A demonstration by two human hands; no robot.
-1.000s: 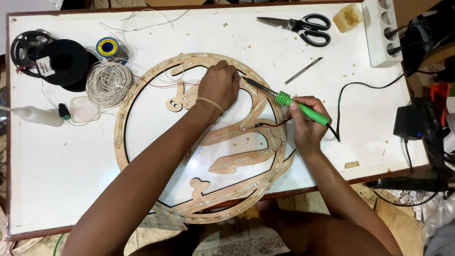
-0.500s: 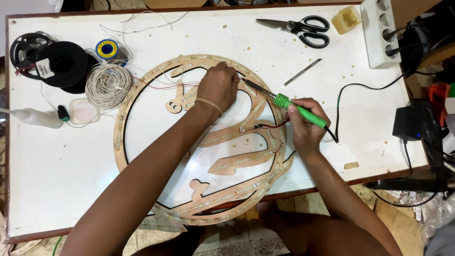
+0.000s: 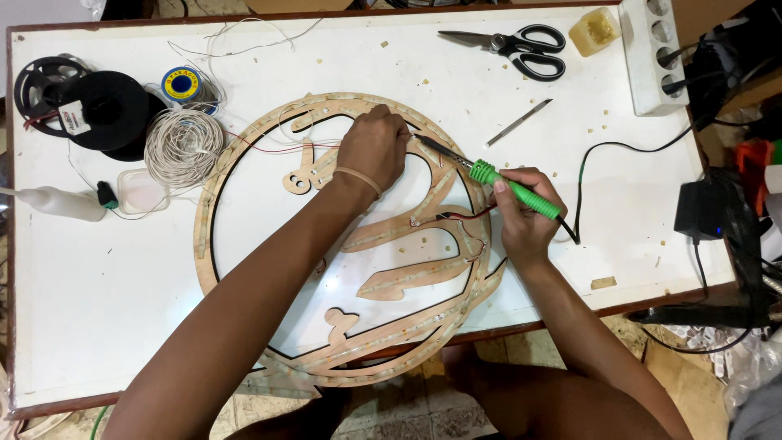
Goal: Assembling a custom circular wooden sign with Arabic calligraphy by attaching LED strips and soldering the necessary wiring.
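A large round wooden cut-out point(image 3: 244, 147) with curved letter shapes and pale strips lies on the white table point(image 3: 98, 285). My left hand point(image 3: 375, 147) rests fist-like on its upper rim, fingers closed on something small I cannot make out; a band circles the wrist. My right hand point(image 3: 521, 216) grips a soldering iron with a green handle point(image 3: 513, 189). Its dark tip points left and meets the wood beside my left hand's fingers. Thin red and black wires point(image 3: 456, 216) run across the cut-out below the iron.
Black-handled scissors point(image 3: 509, 42), a yellow block point(image 3: 595, 31) and a white power strip point(image 3: 656, 49) lie at the back right. Black spools point(image 3: 90, 110), a solder reel point(image 3: 183, 84), a coil of white wire point(image 3: 183, 147) and a glue bottle point(image 3: 57, 202) sit left. A metal blade point(image 3: 517, 122) lies nearby.
My left hand has shifted slightly up and left along the rim. The iron's tip stays beside it; the right hand has barely moved.
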